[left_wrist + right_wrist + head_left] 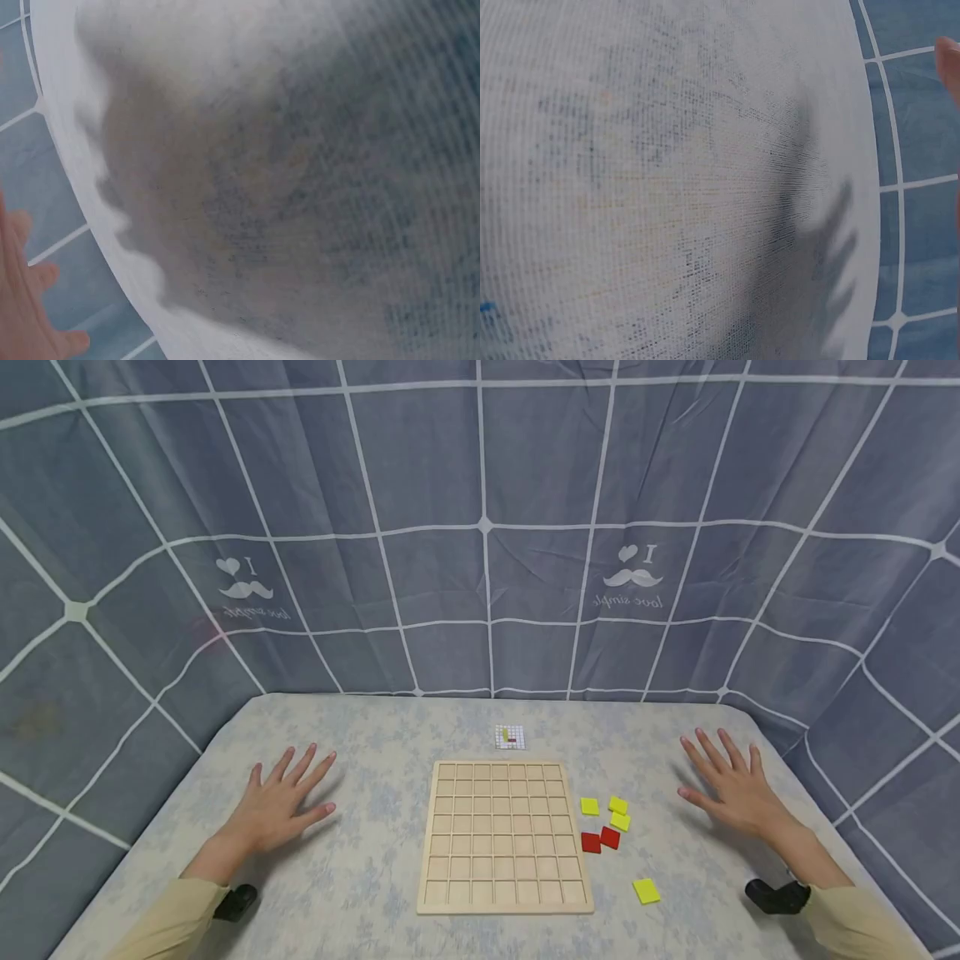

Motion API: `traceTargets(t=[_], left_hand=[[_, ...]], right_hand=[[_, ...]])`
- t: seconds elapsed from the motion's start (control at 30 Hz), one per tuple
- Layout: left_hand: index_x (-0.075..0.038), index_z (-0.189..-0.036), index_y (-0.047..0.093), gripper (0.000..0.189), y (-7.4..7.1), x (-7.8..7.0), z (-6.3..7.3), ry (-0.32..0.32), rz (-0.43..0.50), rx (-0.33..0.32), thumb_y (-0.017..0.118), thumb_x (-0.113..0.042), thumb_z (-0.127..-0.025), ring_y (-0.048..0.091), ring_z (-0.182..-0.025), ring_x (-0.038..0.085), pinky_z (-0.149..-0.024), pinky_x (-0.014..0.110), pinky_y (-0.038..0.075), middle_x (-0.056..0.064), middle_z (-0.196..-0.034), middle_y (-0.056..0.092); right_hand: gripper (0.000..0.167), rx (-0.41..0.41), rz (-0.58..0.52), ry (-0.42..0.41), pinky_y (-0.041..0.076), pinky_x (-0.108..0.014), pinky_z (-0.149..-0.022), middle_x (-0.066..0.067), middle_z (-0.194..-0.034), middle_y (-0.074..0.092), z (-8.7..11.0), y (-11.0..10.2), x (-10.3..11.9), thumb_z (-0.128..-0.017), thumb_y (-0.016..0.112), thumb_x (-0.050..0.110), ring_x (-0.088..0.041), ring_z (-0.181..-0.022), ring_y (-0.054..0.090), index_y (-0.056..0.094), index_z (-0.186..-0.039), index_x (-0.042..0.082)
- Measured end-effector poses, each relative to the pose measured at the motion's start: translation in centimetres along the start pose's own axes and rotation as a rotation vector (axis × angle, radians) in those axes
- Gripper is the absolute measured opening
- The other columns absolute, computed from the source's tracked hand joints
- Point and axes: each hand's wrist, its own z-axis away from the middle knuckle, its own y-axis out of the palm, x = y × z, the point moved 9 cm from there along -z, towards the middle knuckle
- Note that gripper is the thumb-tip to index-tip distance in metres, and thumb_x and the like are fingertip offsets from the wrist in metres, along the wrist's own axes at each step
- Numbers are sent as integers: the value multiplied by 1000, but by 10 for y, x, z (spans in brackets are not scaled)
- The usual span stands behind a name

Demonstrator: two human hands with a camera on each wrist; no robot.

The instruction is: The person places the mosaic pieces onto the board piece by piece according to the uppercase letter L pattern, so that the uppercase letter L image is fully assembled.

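Observation:
My left hand (274,807) hovers over the left part of the table, palm down with its fingers spread, holding nothing. On the right side my right hand (738,789) is spread in the same way, also holding nothing. Between them lies a wooden grid board (504,837) whose square cells hold no tiles. Beside its right edge are red tiles (591,842) and several yellow tiles (589,807). One yellow tile (647,891) lies apart, nearer the front. In the left wrist view, part of the left hand (26,292) shows at the edge; the right wrist view shows only a fingertip (949,64).
A small card (510,737) printed with a coloured grid lies behind the board. The table (360,877) has a pale patterned cloth. A blue-grey curtain (540,577) with white lines hangs around its back and sides. Dark devices (777,897) are worn at both wrists.

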Motion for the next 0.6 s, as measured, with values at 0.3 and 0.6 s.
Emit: traceTargets(t=[0.3,0.6], left_hand=[[-29,-153,28,67,-4,-18,4,59,-8,-26,52,-53,-95,34,-138,44,-103,73,22,17,-154,35],[-17,-146,44,59,-12,-51,3,141,-21,-71,59,-41,-94,54,-122,34,-92,61,40,12,-136,56]], right_hand=[[75,-48,-9,-51,-8,-67,-112,-11,-159,27,0,-11,9,-91,59,47,-32,-149,11,26,-154,23],[46,-194,-39,-177,30,-64,-94,-15,-121,62,-4,-28,31,-76,75,13,-37,-115,50,63,-121,13]])
